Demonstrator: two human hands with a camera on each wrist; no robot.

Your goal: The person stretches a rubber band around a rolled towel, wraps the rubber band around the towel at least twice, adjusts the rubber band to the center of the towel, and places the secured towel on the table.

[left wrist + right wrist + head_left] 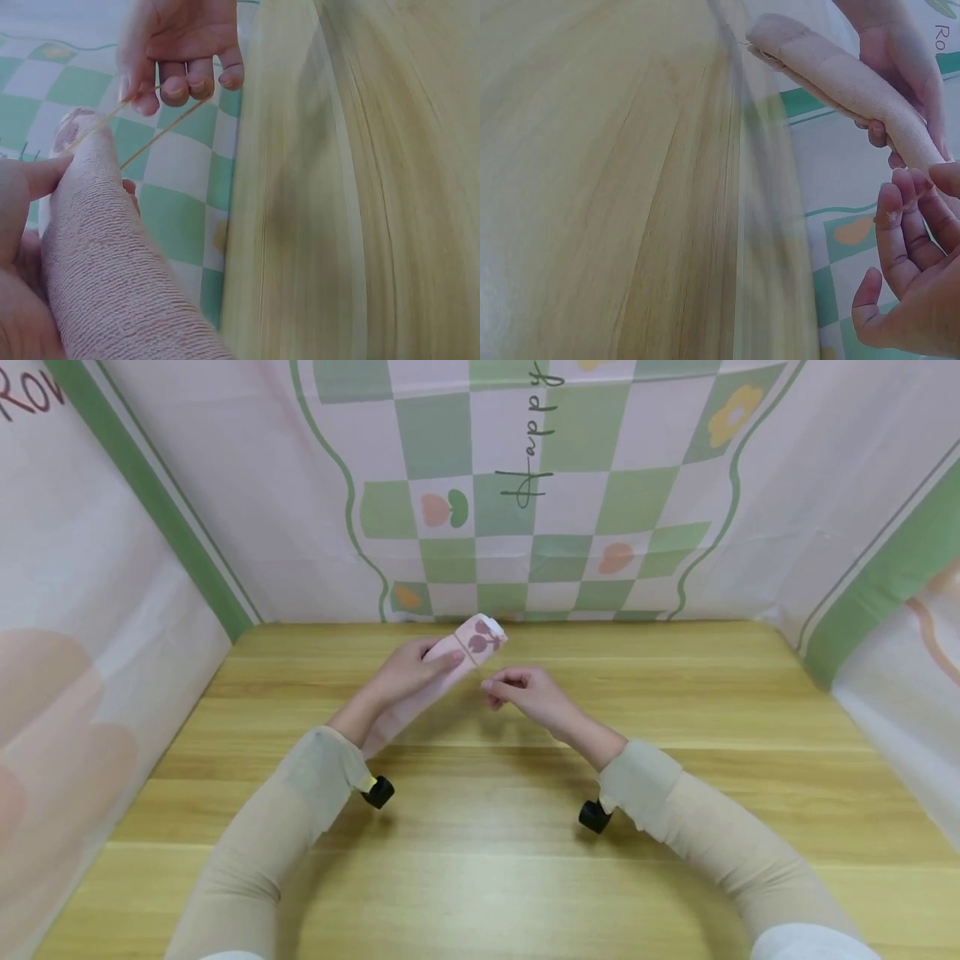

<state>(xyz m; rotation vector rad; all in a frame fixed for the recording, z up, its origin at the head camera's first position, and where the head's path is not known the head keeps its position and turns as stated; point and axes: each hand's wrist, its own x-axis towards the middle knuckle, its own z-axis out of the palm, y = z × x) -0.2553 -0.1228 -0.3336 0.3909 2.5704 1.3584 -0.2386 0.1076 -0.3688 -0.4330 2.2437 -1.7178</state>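
Note:
A pink towel (408, 713), rolled into a long tube with a dark printed motif at its far end, slants over the table. My left hand (405, 672) grips the roll near that far end, thumb on top and fingers around the back. A thin tan rubber band (165, 133) loops around the roll just beyond the left thumb. To the right of the roll, my right hand (534, 695) pinches the band between thumb and fingers. In the left wrist view the band's two strands stretch taut from the towel to the right fingers (175, 90).
The wooden table (480, 860) extends under both arms. Behind it hangs a green-and-white checked cloth (502, 560) with printed lettering, and more printed cloth (97, 610) closes off the sides. A small black camera (378, 792) is strapped at the left wrist, another camera (595, 817) at the right.

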